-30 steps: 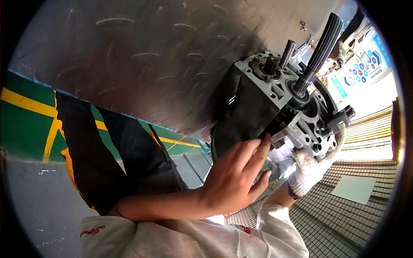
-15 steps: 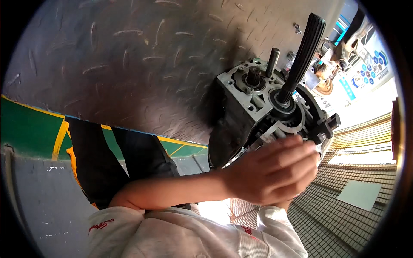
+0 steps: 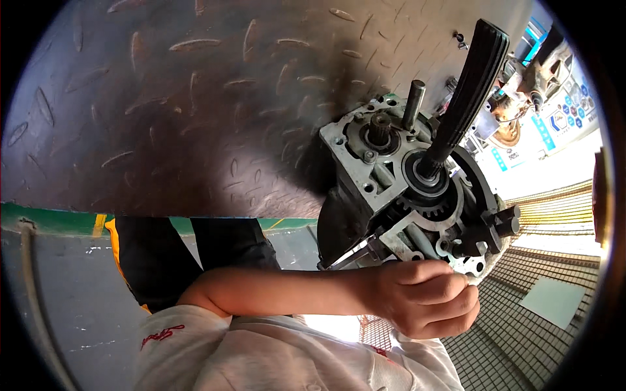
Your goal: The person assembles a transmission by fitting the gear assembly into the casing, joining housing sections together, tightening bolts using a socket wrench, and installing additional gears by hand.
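Note:
A grey metal gearbox housing (image 3: 365,189) stands at the edge of a steel plate, its open face toward me. A long black splined shaft (image 3: 466,98) rises from a bearing (image 3: 427,176), with gear teeth (image 3: 424,212) below it. Beside these are a short splined shaft (image 3: 379,130) and a smooth pin (image 3: 414,104). My left hand (image 3: 430,300) is closed at the housing's near lower edge, below a dark shift piece (image 3: 489,234). Its curled fingers hide whatever they hold. My right sleeve (image 3: 424,355) shows behind it, but the right hand is hidden.
The patterned steel plate (image 3: 163,130) fills the upper left, with small fasteners (image 3: 460,40) toward its far right. More metal parts (image 3: 508,120) lie beyond the gearbox. Wire mesh (image 3: 495,326) bearing a pale sheet (image 3: 553,303) stands at the right. My legs (image 3: 228,247) are below the plate.
My left hand has drawn down toward me from the gearbox's open face, and its fingers are more curled. More gear teeth and housing edge now show. The view has shifted slightly.

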### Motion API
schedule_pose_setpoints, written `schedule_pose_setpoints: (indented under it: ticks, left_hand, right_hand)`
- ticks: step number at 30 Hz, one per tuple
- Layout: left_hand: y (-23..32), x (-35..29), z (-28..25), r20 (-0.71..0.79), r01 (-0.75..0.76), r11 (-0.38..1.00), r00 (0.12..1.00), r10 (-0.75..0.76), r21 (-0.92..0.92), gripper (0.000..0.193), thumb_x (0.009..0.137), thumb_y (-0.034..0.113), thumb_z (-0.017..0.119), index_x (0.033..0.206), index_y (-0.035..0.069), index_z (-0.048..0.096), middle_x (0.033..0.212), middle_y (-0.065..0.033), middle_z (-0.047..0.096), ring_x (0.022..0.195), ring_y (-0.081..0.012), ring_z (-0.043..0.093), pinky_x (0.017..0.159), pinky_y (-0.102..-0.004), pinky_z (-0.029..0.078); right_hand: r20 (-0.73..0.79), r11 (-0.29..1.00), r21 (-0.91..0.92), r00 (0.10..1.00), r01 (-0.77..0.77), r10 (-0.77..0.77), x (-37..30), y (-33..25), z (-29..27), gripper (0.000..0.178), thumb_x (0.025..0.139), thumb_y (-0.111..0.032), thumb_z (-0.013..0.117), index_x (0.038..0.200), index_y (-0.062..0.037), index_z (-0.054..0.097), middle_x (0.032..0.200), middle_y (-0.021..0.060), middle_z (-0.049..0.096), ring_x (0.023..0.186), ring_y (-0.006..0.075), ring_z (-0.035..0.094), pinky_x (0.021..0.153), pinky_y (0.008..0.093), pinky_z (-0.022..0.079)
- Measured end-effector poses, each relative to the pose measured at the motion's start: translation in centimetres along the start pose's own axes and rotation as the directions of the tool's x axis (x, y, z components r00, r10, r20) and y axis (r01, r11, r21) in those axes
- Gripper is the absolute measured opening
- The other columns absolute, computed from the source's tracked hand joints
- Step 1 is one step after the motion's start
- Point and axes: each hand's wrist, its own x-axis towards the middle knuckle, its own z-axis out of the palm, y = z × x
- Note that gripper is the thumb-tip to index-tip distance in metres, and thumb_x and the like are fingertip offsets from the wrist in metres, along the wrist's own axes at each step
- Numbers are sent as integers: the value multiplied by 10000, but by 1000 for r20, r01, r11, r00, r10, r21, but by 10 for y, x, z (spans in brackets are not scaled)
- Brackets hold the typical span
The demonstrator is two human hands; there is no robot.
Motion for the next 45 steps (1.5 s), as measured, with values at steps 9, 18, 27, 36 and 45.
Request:
schedule_pose_setpoints:
  ticks: [9,18,27,36,45]
  left_hand:
    - [-18,20,-44,120,81,978,991,-58,-194,285,926,228,611,1083,-9,612,1122,-193,638,985,-323,613,896,-425,472]
    - [-17,38,-154,156,396,910,913,-377,-120,198,1015,66,433,1052,-26,604,1120,-122,622,1033,-186,578,945,-308,440]
    - [-33,90,-186,256,407,914,882,-395,8,117,987,48,559,1055,-11,634,1045,-66,660,960,-137,611,890,-284,479]
    - [-28,166,-4,841,-392,871,539,-42,296,498,957,462,565,835,16,750,893,-210,741,827,-388,721,770,-484,580]
    - [-13,159,28,921,-426,859,369,-123,285,457,973,368,517,824,17,769,866,-225,734,856,-383,735,787,-501,576]
  right_hand:
    - [-192,983,-156,973,100,-130,-5,6,-3,436,1005,-291,532,1309,20,554,1226,163,666,1100,354,641,970,387,501]
    - [-425,945,-326,891,11,-157,-9,-16,21,399,1061,-288,462,1279,14,604,1183,180,703,1047,371,677,923,385,526]
    - [-527,972,147,818,-182,233,2,-55,20,568,977,-380,631,1377,11,533,1287,256,635,1185,398,620,1013,439,478]
    - [-22,996,86,1000,3,-1,-9,-25,-17,1110,653,-384,887,1548,-84,302,1426,238,511,1294,393,536,1081,442,461]
    - [-71,993,117,997,-4,12,-14,-28,-44,1022,628,-321,913,1500,-145,411,1356,186,616,1237,387,603,1023,423,505]
